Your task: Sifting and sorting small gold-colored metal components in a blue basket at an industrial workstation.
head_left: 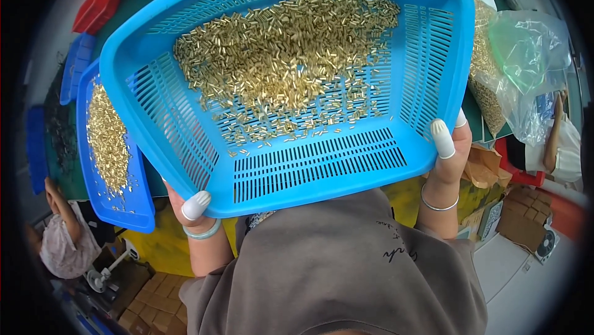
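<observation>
A large light-blue slotted plastic basket (322, 189) fills the upper middle of the view, held up in front of me. My left hand (185, 207) grips its near left corner, the thumb in a white finger cot over the rim. At the near right corner my right hand (448, 152) grips it the same way, also with white finger cots. Inside lie a great many small brass-coloured metal tubes (284, 50), heaped toward the far side and thinning toward me. The fingers beneath the rim are mostly hidden.
A darker blue tray (133, 216) with more brass-coloured pieces (108, 140) stands at the left. Clear plastic bags (526, 63) and a sack of small pieces (486, 97) are at the right. Red bins (98, 7) stand far left. Other people sit at both sides; cardboard boxes (154, 301) lie below left.
</observation>
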`<action>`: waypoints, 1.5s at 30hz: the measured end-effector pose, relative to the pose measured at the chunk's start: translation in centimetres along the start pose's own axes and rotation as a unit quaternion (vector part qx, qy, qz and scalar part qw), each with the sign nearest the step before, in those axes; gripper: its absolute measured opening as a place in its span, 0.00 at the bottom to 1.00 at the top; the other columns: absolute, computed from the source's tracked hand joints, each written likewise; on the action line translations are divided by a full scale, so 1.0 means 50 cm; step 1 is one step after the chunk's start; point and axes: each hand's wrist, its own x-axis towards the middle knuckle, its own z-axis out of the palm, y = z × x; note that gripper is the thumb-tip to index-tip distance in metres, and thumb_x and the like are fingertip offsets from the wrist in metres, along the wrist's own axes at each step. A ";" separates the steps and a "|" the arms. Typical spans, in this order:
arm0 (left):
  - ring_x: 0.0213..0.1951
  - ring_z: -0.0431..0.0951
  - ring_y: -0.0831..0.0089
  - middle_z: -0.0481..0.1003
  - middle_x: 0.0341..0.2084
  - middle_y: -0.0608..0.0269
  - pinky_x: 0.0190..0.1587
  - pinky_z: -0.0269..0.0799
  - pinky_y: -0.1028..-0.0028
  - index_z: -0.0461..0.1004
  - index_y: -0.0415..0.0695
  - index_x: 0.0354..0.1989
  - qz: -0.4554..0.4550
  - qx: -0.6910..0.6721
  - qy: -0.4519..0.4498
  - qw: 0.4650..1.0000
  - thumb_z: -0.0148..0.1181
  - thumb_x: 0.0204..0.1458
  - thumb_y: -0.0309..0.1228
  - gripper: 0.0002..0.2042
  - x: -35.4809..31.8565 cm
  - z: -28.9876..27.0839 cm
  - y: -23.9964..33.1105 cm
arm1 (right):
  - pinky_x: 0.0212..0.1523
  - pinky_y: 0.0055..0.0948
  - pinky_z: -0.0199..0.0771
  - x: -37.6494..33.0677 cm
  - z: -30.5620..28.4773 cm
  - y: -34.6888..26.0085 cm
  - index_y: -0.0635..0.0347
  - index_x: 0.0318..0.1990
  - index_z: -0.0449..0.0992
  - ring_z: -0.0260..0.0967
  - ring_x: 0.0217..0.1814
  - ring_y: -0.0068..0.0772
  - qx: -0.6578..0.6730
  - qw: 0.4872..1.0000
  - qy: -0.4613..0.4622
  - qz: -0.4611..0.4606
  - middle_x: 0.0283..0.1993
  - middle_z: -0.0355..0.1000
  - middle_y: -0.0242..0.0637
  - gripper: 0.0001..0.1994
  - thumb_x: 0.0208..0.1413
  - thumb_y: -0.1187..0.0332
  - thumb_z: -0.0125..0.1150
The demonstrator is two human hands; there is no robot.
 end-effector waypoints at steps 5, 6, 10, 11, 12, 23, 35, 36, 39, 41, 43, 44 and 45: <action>0.56 0.60 0.55 0.58 0.55 0.52 0.57 0.57 0.59 0.50 0.40 0.60 -0.026 0.011 0.011 1.000 0.54 0.27 0.15 0.42 0.005 0.011 0.011 | 0.52 0.25 0.61 -0.001 -0.004 0.000 0.71 0.55 0.60 0.63 0.51 0.26 -0.017 1.000 0.016 0.018 0.51 0.65 0.39 0.23 0.50 0.74 0.54; 0.56 0.60 0.55 0.58 0.55 0.52 0.57 0.57 0.59 0.50 0.40 0.60 -0.025 0.011 0.012 1.000 0.54 0.27 0.15 0.42 0.005 0.008 0.012 | 0.52 0.25 0.61 -0.001 -0.006 0.000 0.71 0.55 0.60 0.63 0.51 0.26 -0.019 0.999 0.016 0.023 0.51 0.65 0.39 0.24 0.50 0.73 0.54; 0.56 0.59 0.55 0.57 0.55 0.52 0.57 0.56 0.60 0.49 0.40 0.61 -0.033 0.040 0.025 0.998 0.55 0.26 0.18 0.43 0.004 -0.007 0.010 | 0.50 0.27 0.64 0.000 0.002 -0.004 0.71 0.54 0.61 0.65 0.49 0.29 -0.048 0.998 0.032 0.021 0.50 0.66 0.41 0.23 0.50 0.71 0.55; 0.56 0.59 0.55 0.56 0.55 0.52 0.57 0.56 0.60 0.48 0.41 0.61 -0.039 0.042 0.031 0.998 0.55 0.25 0.19 0.44 0.004 -0.007 0.011 | 0.49 0.28 0.66 0.000 0.005 -0.004 0.71 0.53 0.62 0.66 0.48 0.30 -0.061 0.997 0.040 0.018 0.50 0.66 0.42 0.23 0.49 0.69 0.55; 0.56 0.59 0.55 0.56 0.56 0.52 0.57 0.56 0.60 0.48 0.41 0.61 -0.044 0.045 0.037 0.997 0.55 0.24 0.20 0.44 0.005 -0.006 0.011 | 0.49 0.28 0.66 0.001 0.008 -0.006 0.71 0.53 0.62 0.66 0.48 0.30 -0.061 0.997 0.039 0.017 0.50 0.66 0.42 0.23 0.49 0.69 0.55; 0.56 0.58 0.55 0.56 0.55 0.52 0.57 0.56 0.60 0.48 0.40 0.61 -0.057 0.058 0.055 0.995 0.55 0.23 0.21 0.45 0.003 -0.009 0.011 | 0.48 0.27 0.65 0.001 0.013 -0.008 0.71 0.54 0.61 0.65 0.48 0.30 -0.064 0.997 0.039 0.019 0.50 0.66 0.42 0.24 0.49 0.69 0.55; 0.51 0.65 0.51 0.61 0.50 0.45 0.52 0.63 0.59 0.51 0.33 0.58 -0.014 0.079 0.077 0.994 0.51 0.28 0.23 0.38 -0.008 -0.020 -0.009 | 0.45 0.23 0.65 0.001 0.010 0.006 0.70 0.54 0.61 0.66 0.45 0.26 -0.054 0.998 0.043 0.007 0.49 0.67 0.40 0.24 0.50 0.68 0.55; 0.51 0.64 0.51 0.61 0.51 0.44 0.52 0.63 0.59 0.51 0.33 0.58 -0.014 0.083 0.091 0.992 0.50 0.29 0.23 0.38 -0.014 -0.023 -0.009 | 0.45 0.23 0.65 0.000 0.011 0.002 0.70 0.54 0.61 0.66 0.45 0.26 -0.054 0.998 0.044 0.005 0.49 0.67 0.40 0.24 0.50 0.68 0.55; 0.51 0.64 0.51 0.61 0.51 0.43 0.53 0.62 0.58 0.51 0.32 0.58 -0.013 0.059 0.127 0.990 0.49 0.30 0.23 0.37 -0.025 -0.031 -0.014 | 0.44 0.23 0.65 -0.001 0.012 -0.003 0.70 0.54 0.62 0.66 0.44 0.26 -0.057 0.998 0.028 0.008 0.49 0.67 0.40 0.23 0.50 0.68 0.55; 0.52 0.64 0.50 0.61 0.51 0.42 0.53 0.62 0.58 0.51 0.32 0.58 -0.020 0.001 0.174 0.985 0.48 0.32 0.22 0.36 -0.028 -0.036 -0.020 | 0.45 0.23 0.65 -0.004 0.007 0.002 0.70 0.54 0.61 0.66 0.45 0.27 -0.054 0.998 0.027 0.002 0.49 0.67 0.40 0.23 0.51 0.68 0.54; 0.52 0.64 0.52 0.61 0.51 0.44 0.54 0.61 0.59 0.51 0.33 0.58 -0.004 -0.004 0.108 0.994 0.49 0.33 0.19 0.36 -0.023 -0.037 -0.019 | 0.47 0.25 0.65 -0.007 0.002 0.006 0.70 0.54 0.61 0.66 0.47 0.28 -0.049 0.998 0.025 -0.001 0.50 0.66 0.41 0.23 0.51 0.69 0.53; 0.53 0.64 0.53 0.60 0.52 0.46 0.54 0.60 0.59 0.50 0.35 0.59 0.007 -0.007 0.044 0.999 0.51 0.34 0.17 0.36 -0.019 -0.035 -0.017 | 0.47 0.25 0.65 -0.008 0.001 0.007 0.70 0.54 0.61 0.66 0.47 0.28 -0.048 0.999 0.025 -0.006 0.50 0.66 0.41 0.23 0.51 0.69 0.53; 0.53 0.64 0.55 0.60 0.53 0.48 0.55 0.59 0.60 0.50 0.37 0.59 0.019 -0.011 -0.020 1.000 0.52 0.35 0.14 0.36 -0.018 -0.034 -0.017 | 0.49 0.26 0.64 -0.008 0.000 0.008 0.71 0.55 0.60 0.65 0.48 0.28 -0.027 0.999 0.015 -0.010 0.50 0.66 0.41 0.23 0.51 0.71 0.53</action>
